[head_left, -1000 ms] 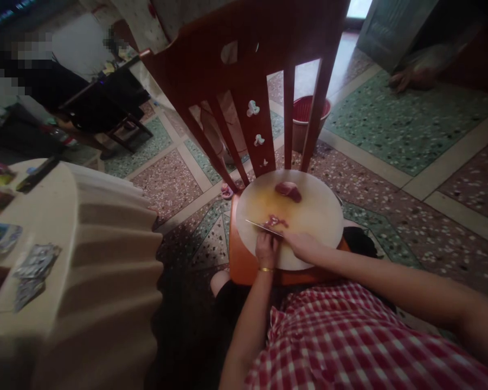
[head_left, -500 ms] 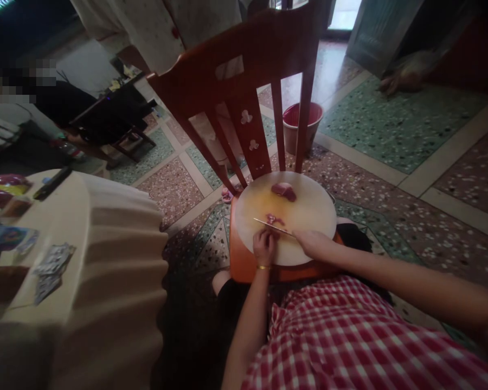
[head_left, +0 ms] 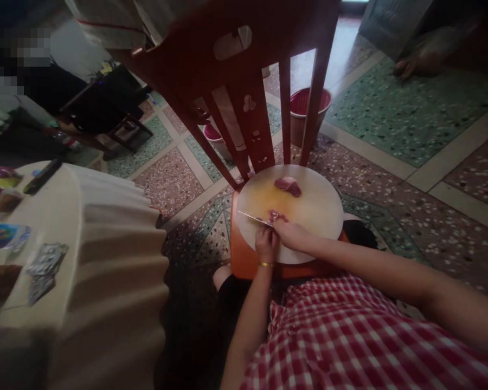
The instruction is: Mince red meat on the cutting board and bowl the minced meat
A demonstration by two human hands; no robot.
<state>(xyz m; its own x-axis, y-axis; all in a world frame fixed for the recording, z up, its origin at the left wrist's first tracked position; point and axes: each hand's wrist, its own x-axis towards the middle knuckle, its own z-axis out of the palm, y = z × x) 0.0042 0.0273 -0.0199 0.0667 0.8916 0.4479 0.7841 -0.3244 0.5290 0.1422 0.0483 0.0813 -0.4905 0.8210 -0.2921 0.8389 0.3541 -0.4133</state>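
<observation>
A round pale cutting board [head_left: 313, 206] lies on the orange seat of a wooden chair [head_left: 244, 260] in front of me. A larger piece of raw meat [head_left: 288, 186] rests at the board's far side. A smaller reddish meat piece [head_left: 277, 216] lies near the middle. My right hand [head_left: 291, 234] is closed round the handle of a knife [head_left: 252, 218], whose thin blade points left across the board beside the small piece. My left hand [head_left: 266, 244], wearing a gold bracelet, is curled just below the blade, its fingertips on the small meat piece.
The chair's slatted back [head_left: 252, 108] rises behind the board. A red bucket [head_left: 309, 103] and a pink bowl [head_left: 213, 132] stand on the terrazzo floor beyond. A cloth-covered table [head_left: 106, 244] with packets is at my left. Another person's hand [head_left: 406, 67] rests on the floor far right.
The knife has slid left across the board, and my right hand has come in close beside my left. The view has shifted slightly.
</observation>
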